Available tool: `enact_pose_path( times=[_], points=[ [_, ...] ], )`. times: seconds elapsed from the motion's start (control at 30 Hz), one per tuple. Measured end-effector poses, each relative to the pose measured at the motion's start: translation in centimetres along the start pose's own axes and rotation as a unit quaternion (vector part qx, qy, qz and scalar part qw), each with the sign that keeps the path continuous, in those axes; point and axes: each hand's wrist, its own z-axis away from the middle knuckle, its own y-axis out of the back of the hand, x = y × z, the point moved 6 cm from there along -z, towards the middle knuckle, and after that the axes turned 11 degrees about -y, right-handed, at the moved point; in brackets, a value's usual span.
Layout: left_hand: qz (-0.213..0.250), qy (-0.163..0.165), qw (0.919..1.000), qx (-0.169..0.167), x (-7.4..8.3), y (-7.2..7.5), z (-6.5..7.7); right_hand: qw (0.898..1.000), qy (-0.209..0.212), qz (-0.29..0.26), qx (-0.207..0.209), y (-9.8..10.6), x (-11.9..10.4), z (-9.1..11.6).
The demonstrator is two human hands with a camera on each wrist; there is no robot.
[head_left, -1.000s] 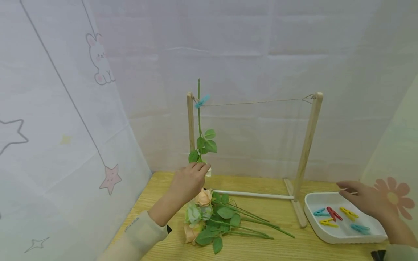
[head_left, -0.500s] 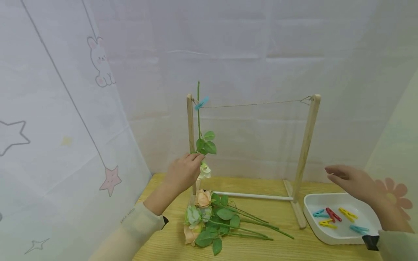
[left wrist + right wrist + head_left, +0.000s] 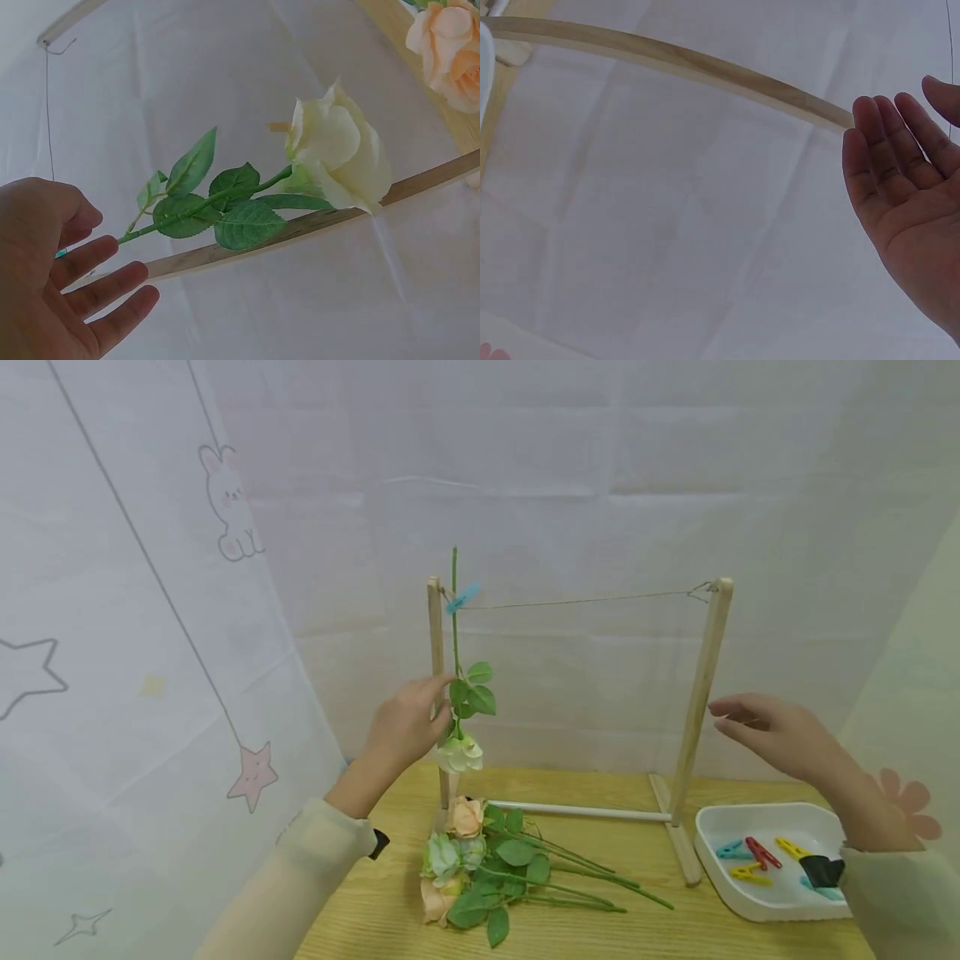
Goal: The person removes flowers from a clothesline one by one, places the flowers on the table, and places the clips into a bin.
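Note:
A white rose point(image 3: 461, 753) hangs upside down by its stem from a blue clothespin point(image 3: 462, 598) on a string point(image 3: 577, 602). My left hand point(image 3: 408, 720) is beside the stem and leaves, fingers spread and relaxed. In the left wrist view the rose point(image 3: 339, 150) and its green leaves point(image 3: 251, 223) lie just beyond the fingertips, and the palm of the left hand point(image 3: 45, 277) holds nothing. Near the right wooden post point(image 3: 703, 702) my right hand point(image 3: 780, 732) hovers with loosely bent fingers. The right wrist view shows the right hand point(image 3: 911, 172) with a bare palm.
Several peach and pale green roses point(image 3: 444, 857) lie on the wooden table point(image 3: 390, 935), stems pointing right. A white tray point(image 3: 750, 906) at the right holds several clothespins, including a red one point(image 3: 762, 852). A white crossbar point(image 3: 577, 810) joins the stand's feet.
My left hand has moved up and left from the rose head, uncovering the bloom. My right hand has moved left and up from over the tray to near the right post.

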Motion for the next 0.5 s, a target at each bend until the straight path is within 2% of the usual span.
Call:
enact_pose_path(
  times=[0.3,0.5],
  points=[
    [0.076,0.033,0.9956,0.044,-1.2,0.7,-1.8,0.999,0.000,-0.035,0.003,1.2,-3.7,-1.9],
    [0.156,0.069,0.9832,0.064,-1.7,1.0,-2.6,0.998,-0.012,-0.056,-0.003,1.4,-6.0,-3.2]
  ],
)
